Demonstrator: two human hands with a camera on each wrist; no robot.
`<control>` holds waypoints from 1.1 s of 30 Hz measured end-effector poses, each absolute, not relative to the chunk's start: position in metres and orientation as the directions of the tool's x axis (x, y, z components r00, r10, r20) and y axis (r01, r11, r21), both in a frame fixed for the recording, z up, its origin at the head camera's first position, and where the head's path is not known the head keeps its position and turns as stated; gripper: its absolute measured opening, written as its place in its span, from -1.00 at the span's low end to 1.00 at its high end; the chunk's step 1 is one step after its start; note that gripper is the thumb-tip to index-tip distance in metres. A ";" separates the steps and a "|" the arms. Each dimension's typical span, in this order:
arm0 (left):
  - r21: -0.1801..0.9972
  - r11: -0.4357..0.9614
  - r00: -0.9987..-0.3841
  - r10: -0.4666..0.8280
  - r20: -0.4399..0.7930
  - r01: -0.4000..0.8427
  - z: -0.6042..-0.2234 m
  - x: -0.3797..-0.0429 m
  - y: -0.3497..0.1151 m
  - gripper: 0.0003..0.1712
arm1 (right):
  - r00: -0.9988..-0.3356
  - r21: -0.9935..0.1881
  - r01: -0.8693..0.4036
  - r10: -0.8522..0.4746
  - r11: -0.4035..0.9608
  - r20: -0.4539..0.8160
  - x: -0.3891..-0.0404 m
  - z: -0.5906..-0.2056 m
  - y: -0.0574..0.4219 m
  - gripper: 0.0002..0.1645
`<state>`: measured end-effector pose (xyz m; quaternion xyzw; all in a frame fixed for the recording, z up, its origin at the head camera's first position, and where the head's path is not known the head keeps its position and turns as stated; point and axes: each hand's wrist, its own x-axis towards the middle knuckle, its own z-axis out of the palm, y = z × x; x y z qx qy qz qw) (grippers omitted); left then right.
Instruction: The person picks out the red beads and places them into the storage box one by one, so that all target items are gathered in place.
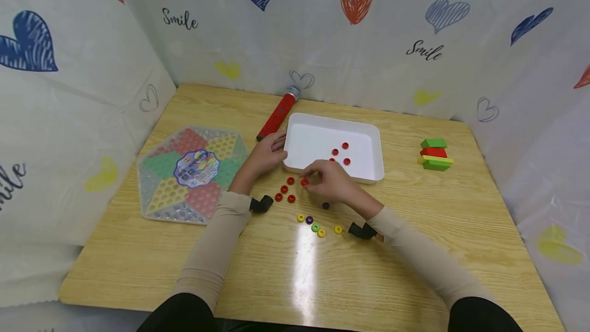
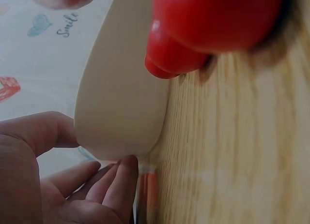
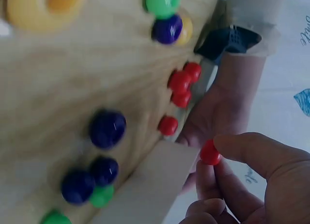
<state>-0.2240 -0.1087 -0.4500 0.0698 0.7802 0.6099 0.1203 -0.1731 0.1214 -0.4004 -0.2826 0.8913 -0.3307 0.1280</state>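
My left hand [image 1: 266,157] grips the near-left corner of a white tray [image 1: 311,135], thumb at the rim and fingers along the outer wall [image 2: 121,93]. Between thumb and fingertips my right hand [image 1: 334,182] pinches a red bead [image 3: 210,153], just over the tray's near edge. Several red beads [image 1: 346,161] lie inside the tray, one partly hidden behind the right hand. On the table between the hands sit several more red beads [image 1: 284,189]. Closer to me are yellow beads [image 1: 321,233], purple beads [image 1: 309,220] and a green bead [image 1: 315,227].
To the left lies a hexagonal clear case [image 1: 156,204] with coloured triangles. A red flashlight-like cylinder [image 1: 278,117] rests behind the left hand, beside the tray. At the right stands a small stack of green, red and yellow blocks [image 1: 434,152]. Curtains border the wooden table [image 1: 461,250].
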 end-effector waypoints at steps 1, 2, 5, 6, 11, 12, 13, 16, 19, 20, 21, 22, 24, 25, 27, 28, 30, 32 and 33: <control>0.968 0.248 -0.962 0.254 -0.101 -0.036 -0.450 -0.224 -0.109 -0.22 | -0.809 -0.660 -0.417 -0.586 0.625 -0.043 -0.177 -0.398 0.122 -0.71; 0.968 0.248 -0.962 0.253 -0.101 -0.036 -0.450 -0.224 -0.109 -0.22 | -0.812 -0.657 -0.415 -0.582 0.629 -0.044 -0.180 -0.395 0.122 -0.71; 0.966 0.255 -0.964 0.247 -0.101 -0.036 -0.451 -0.224 -0.110 -0.22 | -0.822 -0.651 -0.396 -0.567 0.648 -0.063 -0.192 -0.391 0.123 -0.71; 0.965 0.259 -0.964 0.245 -0.102 -0.036 -0.451 -0.224 -0.109 -0.22 | -0.827 -0.653 -0.384 -0.558 0.653 -0.072 -0.196 -0.390 0.123 -0.70; 0.960 0.278 -0.964 0.240 -0.112 -0.042 -0.450 -0.224 -0.109 -0.22 | -0.853 -0.652 -0.335 -0.514 0.680 -0.097 -0.215 -0.390 0.126 -0.67; 0.959 0.279 -0.964 0.239 -0.113 -0.043 -0.449 -0.224 -0.108 -0.23 | -0.857 -0.655 -0.323 -0.505 0.683 -0.103 -0.219 -0.390 0.127 -0.67; 0.959 0.281 -0.965 0.238 -0.113 -0.043 -0.449 -0.223 -0.108 -0.23 | -0.861 -0.655 -0.314 -0.497 0.687 -0.109 -0.223 -0.390 0.129 -0.67; 0.960 0.278 -0.965 0.238 -0.109 -0.040 -0.448 -0.223 -0.107 -0.23 | -0.874 -0.655 -0.284 -0.470 0.700 -0.124 -0.234 -0.391 0.133 -0.66; 0.962 0.272 -0.965 0.243 -0.102 -0.033 -0.448 -0.223 -0.107 -0.24 | -0.890 -0.658 -0.248 -0.436 0.711 -0.135 -0.246 -0.389 0.136 -0.66; 0.962 0.271 -0.965 0.244 -0.100 -0.031 -0.448 -0.223 -0.107 -0.24 | -0.894 -0.658 -0.238 -0.426 0.715 -0.140 -0.250 -0.389 0.137 -0.66; 0.962 0.270 -0.964 0.245 -0.100 -0.031 -0.448 -0.223 -0.107 -0.24 | -0.897 -0.660 -0.225 -0.416 0.717 -0.147 -0.253 -0.389 0.138 -0.65; 0.962 0.272 -0.965 0.243 -0.101 -0.032 -0.448 -0.223 -0.108 -0.24 | -0.900 -0.660 -0.215 -0.408 0.719 -0.151 -0.257 -0.388 0.139 -0.65; 0.961 0.274 -0.965 0.244 -0.099 -0.030 -0.449 -0.223 -0.108 -0.23 | -0.904 -0.666 -0.192 -0.394 0.721 -0.166 -0.265 -0.389 0.141 -0.64; 0.961 0.273 -0.965 0.244 -0.099 -0.030 -0.449 -0.223 -0.108 -0.23 | -0.905 -0.666 -0.180 -0.387 0.724 -0.176 -0.268 -0.390 0.141 -0.64; 0.962 0.273 -0.965 0.244 -0.099 -0.030 -0.449 -0.223 -0.108 -0.23 | -0.908 -0.664 -0.163 -0.375 0.729 -0.188 -0.275 -0.390 0.142 -0.64; 0.962 0.270 -0.965 0.245 -0.099 -0.030 -0.450 -0.223 -0.108 -0.24 | -0.909 -0.661 -0.158 -0.370 0.734 -0.193 -0.278 -0.391 0.142 -0.63; 0.963 0.269 -0.965 0.244 -0.099 -0.031 -0.450 -0.223 -0.108 -0.24 | -0.911 -0.660 -0.148 -0.362 0.737 -0.200 -0.283 -0.391 0.142 -0.63; 0.962 0.272 -0.965 0.242 -0.101 -0.032 -0.450 -0.223 -0.108 -0.24 | -0.911 -0.662 -0.139 -0.357 0.737 -0.206 -0.287 -0.390 0.141 -0.63; 0.961 0.273 -0.965 0.241 -0.102 -0.033 -0.449 -0.223 -0.107 -0.24 | -0.910 -0.662 -0.135 -0.356 0.737 -0.211 -0.289 -0.390 0.141 -0.62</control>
